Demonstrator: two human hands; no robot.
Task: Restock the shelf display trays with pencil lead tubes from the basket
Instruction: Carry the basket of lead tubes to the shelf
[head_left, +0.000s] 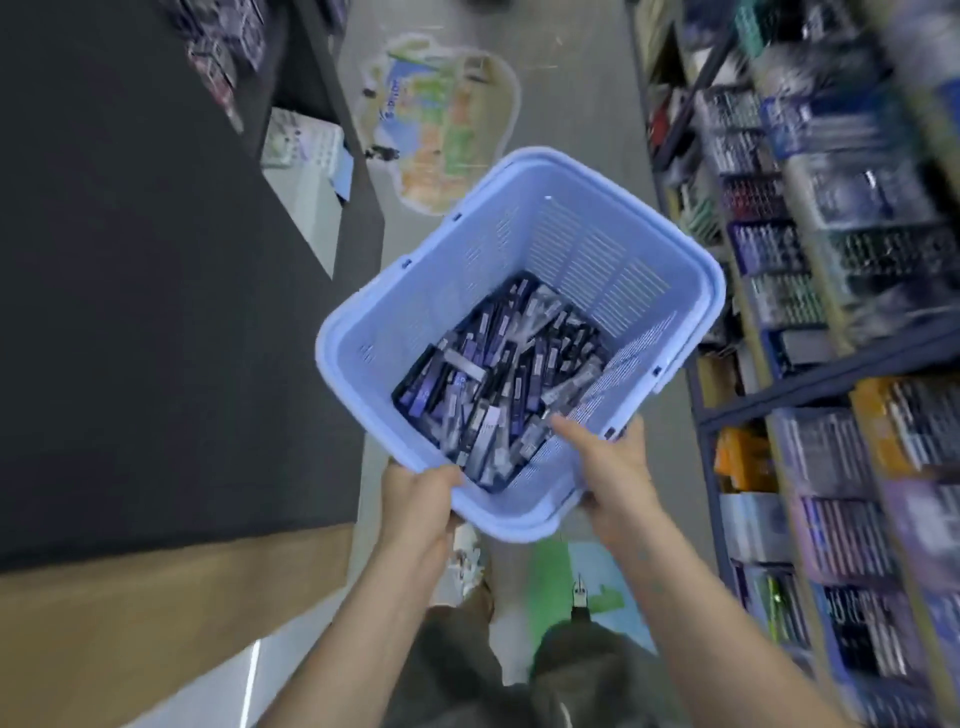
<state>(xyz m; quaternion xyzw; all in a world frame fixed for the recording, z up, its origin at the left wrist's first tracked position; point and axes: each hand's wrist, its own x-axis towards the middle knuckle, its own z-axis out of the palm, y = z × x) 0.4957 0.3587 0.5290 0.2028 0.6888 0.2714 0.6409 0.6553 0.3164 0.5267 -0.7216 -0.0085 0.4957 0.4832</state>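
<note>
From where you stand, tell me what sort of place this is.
Most likely a stationery shop aisle. Shelves on the right hold rows of pen-like goods in display trays, a blue basket holds packaged lead tubes, and a colourful floor sticker marks the walkway.

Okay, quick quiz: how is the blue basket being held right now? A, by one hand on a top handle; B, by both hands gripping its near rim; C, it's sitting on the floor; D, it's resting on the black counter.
B: the left hand and right hand both grip the near rim of the blue basket, which is held up above the floor.
</note>
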